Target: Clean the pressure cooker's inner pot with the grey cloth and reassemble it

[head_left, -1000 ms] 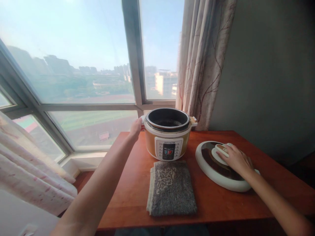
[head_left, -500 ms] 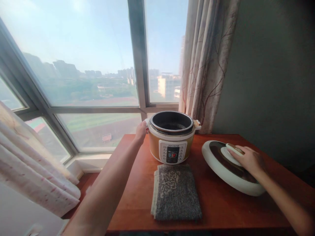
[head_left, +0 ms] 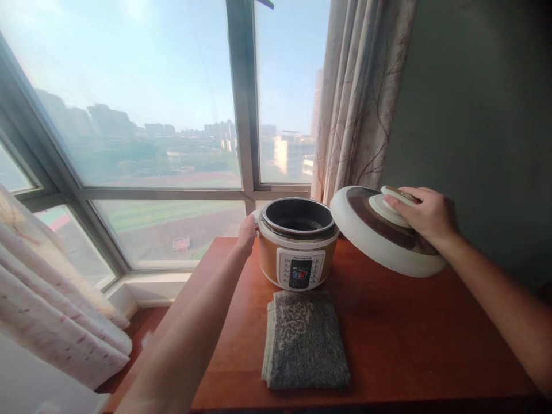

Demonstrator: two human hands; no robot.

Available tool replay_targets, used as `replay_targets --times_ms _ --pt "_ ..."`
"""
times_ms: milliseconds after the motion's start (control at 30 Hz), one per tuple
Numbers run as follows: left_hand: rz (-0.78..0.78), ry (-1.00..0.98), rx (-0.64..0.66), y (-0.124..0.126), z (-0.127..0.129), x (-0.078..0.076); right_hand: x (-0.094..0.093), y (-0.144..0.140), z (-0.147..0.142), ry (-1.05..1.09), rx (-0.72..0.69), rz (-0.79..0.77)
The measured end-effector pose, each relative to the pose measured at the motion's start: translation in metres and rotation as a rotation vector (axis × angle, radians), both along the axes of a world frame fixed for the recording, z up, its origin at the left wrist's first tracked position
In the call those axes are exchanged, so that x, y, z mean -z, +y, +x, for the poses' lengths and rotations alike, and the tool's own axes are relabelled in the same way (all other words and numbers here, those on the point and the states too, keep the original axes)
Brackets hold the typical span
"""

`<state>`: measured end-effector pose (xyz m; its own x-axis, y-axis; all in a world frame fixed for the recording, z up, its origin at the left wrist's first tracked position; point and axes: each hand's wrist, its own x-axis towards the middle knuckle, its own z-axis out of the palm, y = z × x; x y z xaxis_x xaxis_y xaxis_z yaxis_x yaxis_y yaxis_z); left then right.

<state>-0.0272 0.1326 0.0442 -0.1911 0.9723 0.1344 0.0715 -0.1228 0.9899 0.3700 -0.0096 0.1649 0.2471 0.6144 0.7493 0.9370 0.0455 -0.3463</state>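
A gold and white electric pressure cooker (head_left: 268, 253) stands uncovered on the table, its dark inner pot (head_left: 297, 215) showing. My left hand (head_left: 247, 234) is closed around the cooker's left side handle. Up in the air at the right, my right hand (head_left: 429, 215) grips the knob of the cooker's lid (head_left: 366, 241), which is white with a brown top. The lid hangs tilted, its left edge overlapping the cooker's right rim in view and hiding the right handle; whether they touch I cannot tell. In front of the cooker lies a folded grey towel (head_left: 308, 345).
The reddish-brown wooden table (head_left: 401, 339) carries these things. Behind it are a large window (head_left: 164, 192) and a patterned curtain (head_left: 357, 98). Another curtain (head_left: 56, 310) hangs at the left, and a dark wall (head_left: 474, 115) rises at the right.
My right hand has raised the lid from low over the table's right side and brought it left, up to the cooker's rim. My left hand has stayed on the handle.
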Motion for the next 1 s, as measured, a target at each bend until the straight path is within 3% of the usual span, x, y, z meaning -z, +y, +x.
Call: replay_targets --times_ms 167,300,433,667,1000 --pt "0.024 0.014 0.002 -0.001 0.001 -0.002 -0.023 0.044 -0.077 0.049 -0.134 -0.034" --pt "0.061 -0.002 -0.016 -0.001 0.001 -0.004 -0.027 0.076 -0.131 -0.012 -0.183 -0.092" --pt "0.102 -0.010 -0.024 -0.001 -0.001 -0.004 -0.025 0.096 -0.165 -0.144 -0.178 -0.181" --pt "0.126 -0.019 -0.023 0.002 0.000 -0.002 -0.017 0.111 -0.186 -0.237 -0.171 -0.248" --pt "0.124 -0.071 -0.013 0.004 0.001 0.000 -0.005 0.126 -0.183 -0.221 -0.142 -0.211"
